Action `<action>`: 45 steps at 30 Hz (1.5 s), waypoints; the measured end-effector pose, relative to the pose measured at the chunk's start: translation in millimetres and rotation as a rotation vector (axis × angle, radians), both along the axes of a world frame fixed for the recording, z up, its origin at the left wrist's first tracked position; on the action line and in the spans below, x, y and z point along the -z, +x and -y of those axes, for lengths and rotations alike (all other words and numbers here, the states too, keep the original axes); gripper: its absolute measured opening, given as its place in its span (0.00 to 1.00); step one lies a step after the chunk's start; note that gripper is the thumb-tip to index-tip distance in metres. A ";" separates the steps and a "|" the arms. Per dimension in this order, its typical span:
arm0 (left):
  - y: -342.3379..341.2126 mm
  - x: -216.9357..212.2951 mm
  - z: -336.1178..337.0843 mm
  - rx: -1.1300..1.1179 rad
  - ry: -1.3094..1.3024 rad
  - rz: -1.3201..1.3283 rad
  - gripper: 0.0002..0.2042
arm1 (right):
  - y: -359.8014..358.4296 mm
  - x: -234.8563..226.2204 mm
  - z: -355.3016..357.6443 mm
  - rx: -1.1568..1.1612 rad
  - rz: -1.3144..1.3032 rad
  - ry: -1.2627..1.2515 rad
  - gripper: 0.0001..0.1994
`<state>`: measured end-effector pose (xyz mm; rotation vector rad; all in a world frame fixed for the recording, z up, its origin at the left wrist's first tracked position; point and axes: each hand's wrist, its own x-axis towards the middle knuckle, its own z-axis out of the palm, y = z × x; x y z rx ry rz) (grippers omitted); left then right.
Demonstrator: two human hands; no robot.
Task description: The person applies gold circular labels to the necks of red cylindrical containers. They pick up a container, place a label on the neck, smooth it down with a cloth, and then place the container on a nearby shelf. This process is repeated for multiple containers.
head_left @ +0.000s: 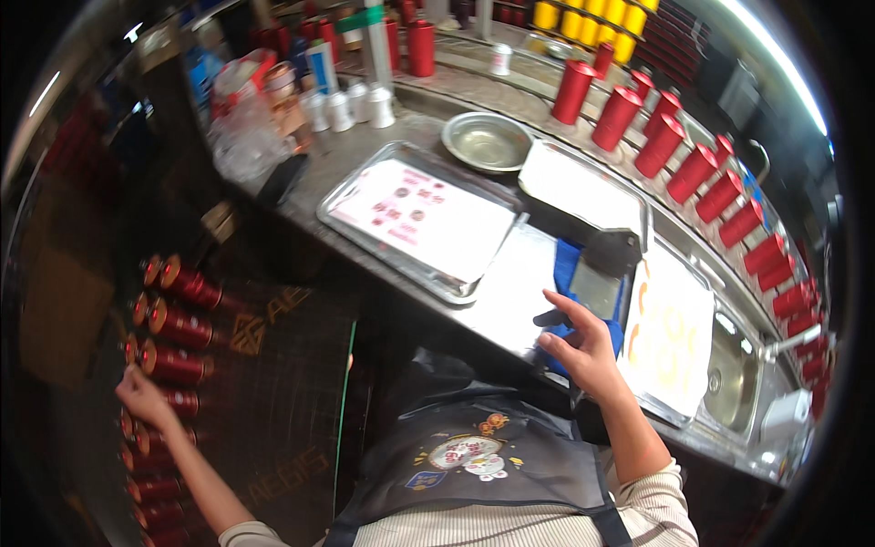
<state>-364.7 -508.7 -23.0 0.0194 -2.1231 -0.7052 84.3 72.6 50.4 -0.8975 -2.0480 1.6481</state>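
At the left, my left hand [142, 397] is closed beside a row of shiny red cylinders [173, 363] with tan discs at their ends. Its fingertips are at the end of one cylinder; what they hold, if anything, is hidden. My right hand [585, 346] hovers over the counter with thumb and forefinger apart and nothing visible between them. Close by are a small black piece [550, 318] and a blue-edged container [597, 290] under a dark rounded flap [612, 252]. A metal tray [629, 360] lined with white, with orange ring-like marks, lies to the right of this hand.
On the counter are a tray [428, 219] with a printed white sheet, a round metal bowl [488, 143] and another white-lined tray [583, 187]. Red bottles [659, 146] line the far edge. A sink [732, 369] is at the right; white spools [360, 108] and plastic bags [251, 128] stand back left.
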 end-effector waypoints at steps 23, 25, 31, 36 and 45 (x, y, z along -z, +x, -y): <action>148.9 -54.4 -1099.7 1.338 -0.123 0.577 0.48 | 116.9 15.9 -109.4 0.744 -0.041 -0.393 0.25; 149.9 -44.4 -1105.4 1.328 -0.032 0.412 0.45 | 114.5 24.3 -121.6 0.716 -0.089 -0.400 0.25; 157.3 -120.1 -984.2 1.649 0.263 0.487 0.36 | 129.1 21.2 -153.1 0.619 -0.107 -0.560 0.26; 198.5 -178.0 -777.4 1.787 0.372 0.485 0.38 | 134.5 26.4 -149.3 0.452 -0.259 -0.546 0.26; 277.6 -112.2 -587.9 1.460 0.154 0.819 0.43 | 117.3 6.8 -132.6 0.034 -0.118 -0.442 0.26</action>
